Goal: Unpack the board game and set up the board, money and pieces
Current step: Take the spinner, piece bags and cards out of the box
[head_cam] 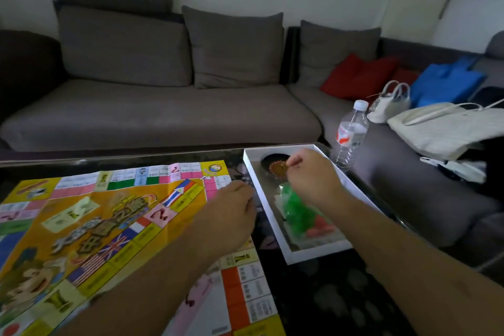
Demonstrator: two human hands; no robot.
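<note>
Dark glossy coffee table (327, 294) before a grey sofa (163, 106), paper game board (95, 226) unfolded across its left side, white box (275, 226) at the right edge, right hand (313, 177) pinching a small brown piece (278, 168) inside it, left hand (231, 213) at the board's right edge, finger state indiscernible, water bottle (351, 131) at the far right corner.

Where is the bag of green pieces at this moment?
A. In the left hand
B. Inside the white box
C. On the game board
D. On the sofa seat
B: the bag of green pieces lies inside the white box, just below the right hand, while the unfolded game board lies to the left of the box.
</note>
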